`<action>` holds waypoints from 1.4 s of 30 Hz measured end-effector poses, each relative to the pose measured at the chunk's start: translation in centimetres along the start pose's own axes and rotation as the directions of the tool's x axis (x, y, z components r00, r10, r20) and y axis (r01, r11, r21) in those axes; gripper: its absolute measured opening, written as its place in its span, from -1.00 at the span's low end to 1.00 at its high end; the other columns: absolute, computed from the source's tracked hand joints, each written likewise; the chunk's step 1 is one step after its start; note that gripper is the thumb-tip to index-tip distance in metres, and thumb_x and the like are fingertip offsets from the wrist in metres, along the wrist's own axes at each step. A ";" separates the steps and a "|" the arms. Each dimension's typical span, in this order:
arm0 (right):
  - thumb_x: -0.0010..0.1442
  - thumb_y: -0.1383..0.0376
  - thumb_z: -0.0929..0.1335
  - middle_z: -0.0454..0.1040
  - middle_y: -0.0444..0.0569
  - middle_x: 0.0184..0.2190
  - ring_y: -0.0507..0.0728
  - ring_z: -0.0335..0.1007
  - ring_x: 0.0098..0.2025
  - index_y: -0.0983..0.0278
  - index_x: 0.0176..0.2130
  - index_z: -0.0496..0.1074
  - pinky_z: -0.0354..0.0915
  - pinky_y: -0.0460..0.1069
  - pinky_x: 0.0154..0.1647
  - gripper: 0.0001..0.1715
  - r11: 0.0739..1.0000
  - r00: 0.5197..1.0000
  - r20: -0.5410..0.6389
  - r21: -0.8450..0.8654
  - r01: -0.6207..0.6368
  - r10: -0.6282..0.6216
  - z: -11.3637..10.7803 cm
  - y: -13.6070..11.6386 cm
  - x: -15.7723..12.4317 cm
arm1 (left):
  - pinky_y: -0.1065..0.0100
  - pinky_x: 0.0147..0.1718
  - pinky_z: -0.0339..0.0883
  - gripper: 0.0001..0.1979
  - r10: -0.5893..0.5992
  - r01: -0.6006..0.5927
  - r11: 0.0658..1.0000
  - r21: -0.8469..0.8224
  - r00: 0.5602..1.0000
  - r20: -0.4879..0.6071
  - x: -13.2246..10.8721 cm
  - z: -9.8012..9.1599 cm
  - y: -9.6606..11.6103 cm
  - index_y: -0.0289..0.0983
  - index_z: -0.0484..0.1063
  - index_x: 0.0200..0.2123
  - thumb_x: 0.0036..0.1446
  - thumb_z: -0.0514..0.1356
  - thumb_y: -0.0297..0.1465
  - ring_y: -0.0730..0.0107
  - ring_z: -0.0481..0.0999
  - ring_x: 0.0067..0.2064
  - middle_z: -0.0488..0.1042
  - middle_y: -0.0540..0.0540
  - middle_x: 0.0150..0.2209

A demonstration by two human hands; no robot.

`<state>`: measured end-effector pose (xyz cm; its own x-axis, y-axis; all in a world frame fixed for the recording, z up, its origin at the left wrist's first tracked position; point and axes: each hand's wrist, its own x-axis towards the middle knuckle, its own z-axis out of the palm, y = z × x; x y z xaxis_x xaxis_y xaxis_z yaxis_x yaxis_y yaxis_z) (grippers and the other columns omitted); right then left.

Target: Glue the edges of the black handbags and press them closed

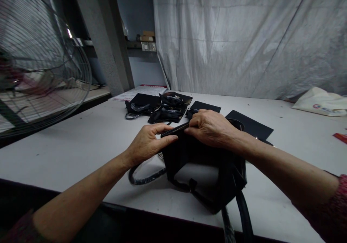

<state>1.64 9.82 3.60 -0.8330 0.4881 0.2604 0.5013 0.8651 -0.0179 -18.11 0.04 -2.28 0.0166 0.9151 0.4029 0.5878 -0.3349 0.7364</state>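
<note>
Both hands pinch shut on the black bag's top edge: left hand (148, 142), right hand (210, 127), black bag (200, 163), white table (81, 138).

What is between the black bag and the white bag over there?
In the head view, a flat black sheet lies just behind the black bag; from there to the white bag the table is bare.

Black handbag (206, 178), upright on white table (81, 142) near its front edge, straps loose
</note>
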 end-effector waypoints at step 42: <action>0.17 0.12 0.36 0.54 -0.08 -0.37 0.13 0.40 -0.19 0.14 -0.37 0.57 0.14 -0.07 -0.38 -0.78 0.982 0.985 0.034 -0.086 -0.168 0.172 -1.5 2.8 -0.5 | 0.50 -0.50 0.09 -0.65 -0.301 0.302 0.940 -0.160 0.953 0.033 3.7 0.3 -1.2 -0.29 0.58 -0.31 -0.02 0.31 -0.12 0.53 0.31 -0.46 0.47 0.00 -0.46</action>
<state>3.79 11.84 4.91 -0.7419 0.6331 0.2210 0.6526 0.7574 0.0213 -18.45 3.93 -1.81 -0.1345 0.9803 0.1444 0.4275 -0.0741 0.9010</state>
